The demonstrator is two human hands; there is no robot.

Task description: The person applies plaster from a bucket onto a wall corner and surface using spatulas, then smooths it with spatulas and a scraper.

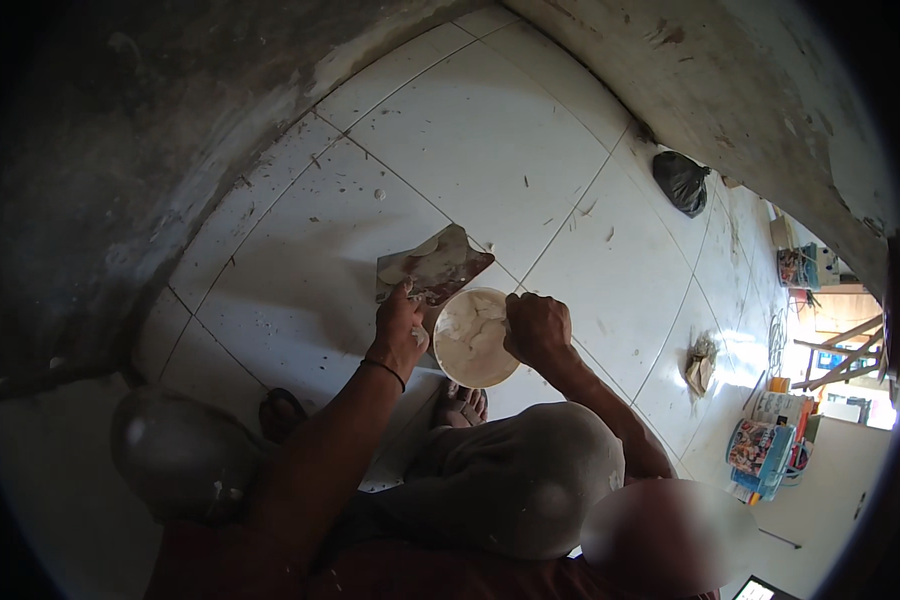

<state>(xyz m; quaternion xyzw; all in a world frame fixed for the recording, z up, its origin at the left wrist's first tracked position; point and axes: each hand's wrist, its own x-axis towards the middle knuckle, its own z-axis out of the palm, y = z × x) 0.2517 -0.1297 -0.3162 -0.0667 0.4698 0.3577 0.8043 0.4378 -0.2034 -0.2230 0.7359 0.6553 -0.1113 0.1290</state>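
My left hand [402, 325] is closed round the near edge of a flat, angular plate [432, 262], brownish and smeared with pale paste. The plate is held out over the floor. Just right of it is a round, pale tub [480, 365] with lumpy off-white paste [473, 325] inside. My right hand [540, 328] is closed at the tub's right rim, and its knuckles hide part of that rim. Whether a tool is also in that fist cannot be seen. Both my knees are bent, and a sandalled foot [462, 400] is below the tub.
Large white floor tiles [450, 130] carry scattered debris. Rough grey walls [200, 90] rise at the left and far right [750, 80]. A black plastic bag [681, 183] lies by the right wall. Farther right are a crumpled bag [700, 366] and blue-and-white buckets [760, 448].
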